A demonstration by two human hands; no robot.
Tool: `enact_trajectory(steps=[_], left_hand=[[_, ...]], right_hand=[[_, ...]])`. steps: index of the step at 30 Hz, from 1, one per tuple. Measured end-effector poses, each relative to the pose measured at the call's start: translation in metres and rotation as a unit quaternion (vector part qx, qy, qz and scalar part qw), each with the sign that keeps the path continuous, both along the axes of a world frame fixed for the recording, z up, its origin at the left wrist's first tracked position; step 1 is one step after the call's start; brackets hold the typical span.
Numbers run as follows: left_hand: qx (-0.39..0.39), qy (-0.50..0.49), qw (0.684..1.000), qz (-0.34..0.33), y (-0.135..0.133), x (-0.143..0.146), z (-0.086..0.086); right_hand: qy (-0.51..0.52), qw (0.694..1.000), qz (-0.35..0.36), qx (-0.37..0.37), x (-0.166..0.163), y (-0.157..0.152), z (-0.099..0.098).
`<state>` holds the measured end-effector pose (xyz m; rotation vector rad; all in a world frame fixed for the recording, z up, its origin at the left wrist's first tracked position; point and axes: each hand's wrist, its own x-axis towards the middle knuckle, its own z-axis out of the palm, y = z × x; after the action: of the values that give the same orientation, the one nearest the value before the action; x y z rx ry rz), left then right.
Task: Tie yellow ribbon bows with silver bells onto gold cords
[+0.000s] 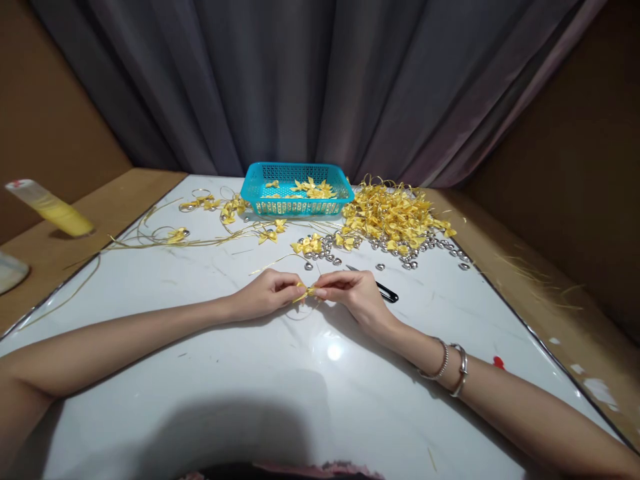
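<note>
Between both hands, above the middle of the white table, is a small yellow ribbon bow [309, 292]. My left hand [273, 292] pinches its left side between thumb and finger. From the other side my right hand [353, 293] pinches it too, with two silver bracelets on that wrist. A thin cord loops below the fingers, and a fine needle-like line rises beside the right fingertips. Partly behind my right hand lies a pair of black-handled snips [387, 292], its pointed blade showing to the left. Small silver beads [327, 248] lie just beyond the hands.
A blue plastic basket [299, 208] holding yellow bows stands at the back. Right of it is a heap of yellow bows with cords [393, 210]. Gold cords [210, 241] stretch across the left. A yellow-filled tube [55, 210] stands at the far left, before a grey curtain [285, 80].
</note>
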<state>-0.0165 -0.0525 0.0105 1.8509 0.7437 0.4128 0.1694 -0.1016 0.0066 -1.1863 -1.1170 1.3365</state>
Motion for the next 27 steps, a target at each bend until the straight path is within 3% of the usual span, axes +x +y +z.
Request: enact_trajectory(steps=[6, 12, 16, 27], left_hand=[[0.032, 0.021, 0.999, 0.014, 0.000, 0.001, 0.001], [0.033, 0.004, 0.998, 0.056, 0.000, 0.001, -0.001], [0.010, -0.011, 0.996, 0.092, -0.002, 0.002, 0.000], [-0.019, -0.045, 0.988, 0.145, -0.004, 0.004, -0.002]], right_hand=[[-0.015, 1.000, -0.001, -0.002, 0.002, 0.001, 0.000], [0.006, 0.991, -0.106, 0.081, 0.008, 0.003, 0.004], [0.038, 0.994, -0.056, 0.081, 0.004, 0.000, 0.008], [0.024, 0.994, 0.094, -0.047, -0.002, -0.002, 0.007]])
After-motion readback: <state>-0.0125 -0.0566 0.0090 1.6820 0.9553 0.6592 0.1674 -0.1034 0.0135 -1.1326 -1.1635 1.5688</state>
